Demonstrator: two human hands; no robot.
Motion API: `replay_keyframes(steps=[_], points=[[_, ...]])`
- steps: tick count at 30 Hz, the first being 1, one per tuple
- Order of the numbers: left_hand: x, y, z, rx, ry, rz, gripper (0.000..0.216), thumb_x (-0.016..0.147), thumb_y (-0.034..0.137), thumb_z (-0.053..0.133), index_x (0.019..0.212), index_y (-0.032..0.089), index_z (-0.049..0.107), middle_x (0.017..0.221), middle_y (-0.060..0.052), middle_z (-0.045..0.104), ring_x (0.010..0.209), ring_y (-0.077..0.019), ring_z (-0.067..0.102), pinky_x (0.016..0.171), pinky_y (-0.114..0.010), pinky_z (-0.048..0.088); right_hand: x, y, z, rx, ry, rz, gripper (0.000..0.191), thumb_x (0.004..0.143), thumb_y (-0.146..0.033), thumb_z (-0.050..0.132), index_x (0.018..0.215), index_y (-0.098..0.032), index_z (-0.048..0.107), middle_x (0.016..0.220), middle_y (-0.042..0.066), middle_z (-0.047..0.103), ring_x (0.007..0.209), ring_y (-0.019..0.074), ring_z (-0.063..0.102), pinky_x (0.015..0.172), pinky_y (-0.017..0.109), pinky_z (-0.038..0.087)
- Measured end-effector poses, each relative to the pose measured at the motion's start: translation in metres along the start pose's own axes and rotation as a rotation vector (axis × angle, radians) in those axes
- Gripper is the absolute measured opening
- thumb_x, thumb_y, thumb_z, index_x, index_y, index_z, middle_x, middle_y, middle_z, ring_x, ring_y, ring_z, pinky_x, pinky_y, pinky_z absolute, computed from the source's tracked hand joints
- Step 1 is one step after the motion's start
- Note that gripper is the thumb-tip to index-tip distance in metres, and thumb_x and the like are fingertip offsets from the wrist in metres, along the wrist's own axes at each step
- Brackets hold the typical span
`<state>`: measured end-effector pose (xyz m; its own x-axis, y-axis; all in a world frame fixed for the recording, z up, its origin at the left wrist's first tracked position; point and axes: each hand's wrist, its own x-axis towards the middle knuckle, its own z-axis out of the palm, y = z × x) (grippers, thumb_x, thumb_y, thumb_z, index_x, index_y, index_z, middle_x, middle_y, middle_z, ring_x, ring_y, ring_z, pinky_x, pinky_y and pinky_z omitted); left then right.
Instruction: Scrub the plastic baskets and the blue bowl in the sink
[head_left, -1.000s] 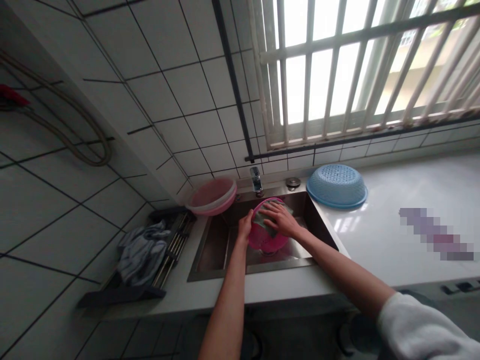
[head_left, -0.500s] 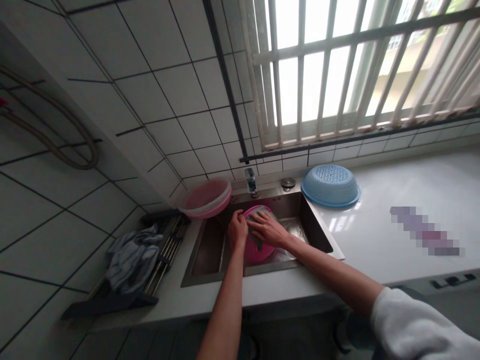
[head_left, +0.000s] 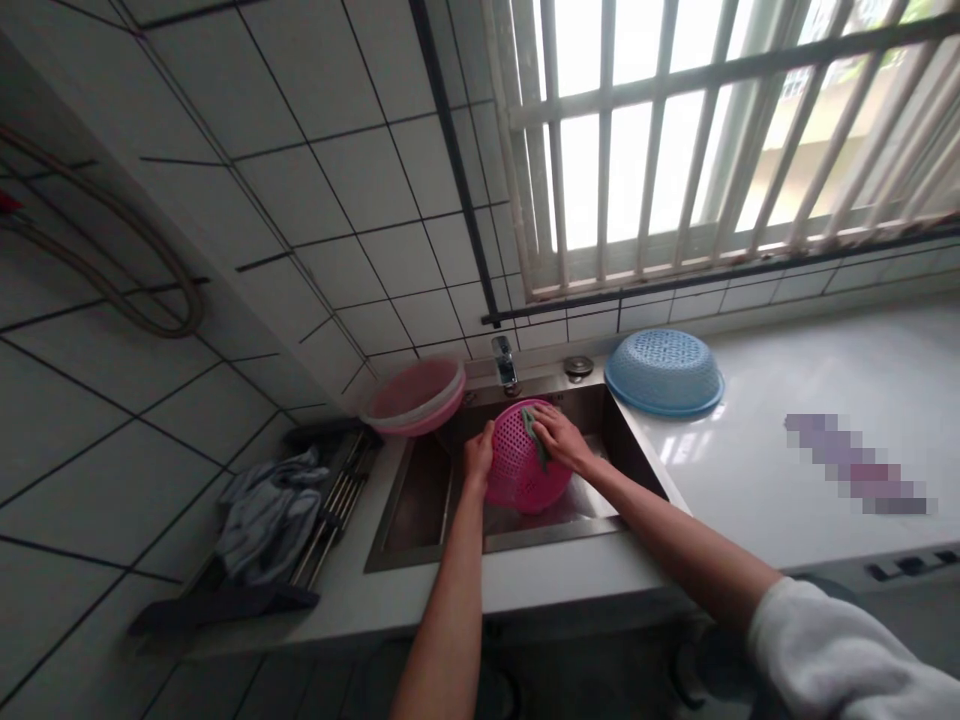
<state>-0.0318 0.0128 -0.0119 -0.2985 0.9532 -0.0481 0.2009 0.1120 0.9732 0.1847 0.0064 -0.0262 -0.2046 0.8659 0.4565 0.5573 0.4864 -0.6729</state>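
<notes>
Since half a second ago the pink colander has turned dome-up in the sink. Left hand fingers clasp its rim at nine o'clock; right hand fingers press one green cloth onto it. Two more bowls: pink basin at ten o'clock, blue colander upturned on the bench at two.

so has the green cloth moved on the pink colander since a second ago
Yes. The green cloth under the right hand has slid from the pink colander face to its right edge, judged against the faucet.
</notes>
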Motion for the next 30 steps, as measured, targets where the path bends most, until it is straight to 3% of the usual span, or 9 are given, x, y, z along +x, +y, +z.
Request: replay_keyframes(steps=[2, 6, 8, 14, 17, 21, 24, 26, 30], points=[[0.0, -0.001, 0.0, -0.031, -0.009, -0.006, 0.076, 0.059, 0.094, 0.066, 0.061, 0.017, 0.064, 0.055, 0.002, 0.05, 0.059, -0.014, 0.043, 0.058, -0.028, 0.03, -0.006, -0.022, 0.003, -0.119, -0.081, -0.179, 0.043, 0.106, -0.038, 0.051, 0.149, -0.036, 0.06, 0.159, 0.003, 0.052, 0.154, 0.0319, 0.037, 0.125, 0.064, 0.027], [0.0, 0.0, 0.0, -0.036, -0.004, 0.02, 0.075, 0.059, 0.092, 0.067, 0.062, 0.017, 0.066, 0.058, 0.0, 0.055, 0.062, -0.0157, 0.048, 0.059, -0.028, 0.033, -0.01, -0.044, 0.003, -0.154, -0.213, -0.439, 0.041, 0.106, -0.034, 0.054, 0.146, -0.041, 0.062, 0.156, -0.001, 0.056, 0.155, 0.0287, 0.036, 0.128, 0.062, 0.02], [0.0, 0.0, 0.0, 0.002, 0.001, 0.031, 0.074, 0.062, 0.09, 0.066, 0.062, 0.017, 0.068, 0.058, -0.001, 0.056, 0.063, -0.0164, 0.049, 0.059, -0.028, 0.034, -0.006, -0.033, 0.0, -0.089, -0.191, -0.39, 0.04, 0.106, -0.036, 0.053, 0.145, -0.038, 0.063, 0.157, 0.001, 0.055, 0.152, 0.0268, 0.041, 0.128, 0.056, 0.026], [-0.001, 0.001, -0.001, 0.051, 0.011, 0.012, 0.065, 0.069, 0.084, 0.068, 0.059, 0.019, 0.066, 0.052, 0.0, 0.052, 0.061, -0.0178, 0.052, 0.058, -0.028, 0.034, 0.006, 0.018, -0.005, 0.134, 0.018, 0.088, 0.043, 0.108, -0.038, 0.044, 0.146, -0.031, 0.062, 0.146, 0.006, 0.065, 0.137, 0.0247, 0.06, 0.116, 0.05, 0.048], [0.0, 0.001, -0.001, 0.034, -0.008, 0.027, 0.066, 0.068, 0.084, 0.069, 0.06, 0.018, 0.068, 0.053, 0.0, 0.054, 0.062, -0.0181, 0.053, 0.059, -0.028, 0.035, 0.002, 0.004, -0.001, 0.038, 0.007, 0.021, 0.044, 0.106, -0.035, 0.047, 0.147, -0.031, 0.061, 0.154, 0.005, 0.058, 0.145, 0.0277, 0.051, 0.121, 0.054, 0.041], [0.002, 0.002, 0.003, 0.004, -0.059, 0.082, 0.067, 0.065, 0.083, 0.071, 0.064, 0.016, 0.073, 0.059, -0.003, 0.062, 0.068, -0.0193, 0.056, 0.062, -0.029, 0.039, -0.009, -0.038, 0.004, -0.15, -0.15, -0.332, 0.042, 0.103, -0.029, 0.057, 0.144, -0.038, 0.064, 0.154, 0.001, 0.058, 0.154, 0.0324, 0.037, 0.125, 0.064, 0.027], [0.003, 0.001, 0.005, -0.014, -0.062, 0.102, 0.064, 0.066, 0.08, 0.072, 0.066, 0.016, 0.075, 0.063, -0.005, 0.067, 0.071, -0.0209, 0.059, 0.064, -0.029, 0.041, -0.01, -0.048, 0.003, -0.169, -0.217, -0.491, 0.043, 0.103, -0.028, 0.059, 0.143, -0.04, 0.064, 0.154, -0.001, 0.058, 0.154, 0.0294, 0.037, 0.127, 0.062, 0.025], [0.004, 0.0, 0.004, -0.029, -0.065, 0.097, 0.064, 0.066, 0.079, 0.072, 0.07, 0.015, 0.077, 0.066, -0.006, 0.069, 0.072, -0.021, 0.06, 0.065, -0.029, 0.042, -0.006, -0.037, 0.0, -0.141, -0.191, -0.446, 0.042, 0.104, -0.032, 0.058, 0.145, -0.039, 0.063, 0.157, 0.001, 0.055, 0.153, 0.0279, 0.04, 0.127, 0.058, 0.028], [0.002, -0.003, 0.003, -0.044, -0.066, 0.03, 0.071, 0.064, 0.085, 0.071, 0.069, 0.014, 0.074, 0.06, -0.002, 0.062, 0.063, -0.017, 0.053, 0.062, -0.029, 0.038, 0.003, -0.001, -0.006, -0.047, -0.031, -0.102, 0.045, 0.107, -0.04, 0.049, 0.151, -0.032, 0.058, 0.157, 0.006, 0.054, 0.147, 0.0266, 0.049, 0.121, 0.051, 0.042]])
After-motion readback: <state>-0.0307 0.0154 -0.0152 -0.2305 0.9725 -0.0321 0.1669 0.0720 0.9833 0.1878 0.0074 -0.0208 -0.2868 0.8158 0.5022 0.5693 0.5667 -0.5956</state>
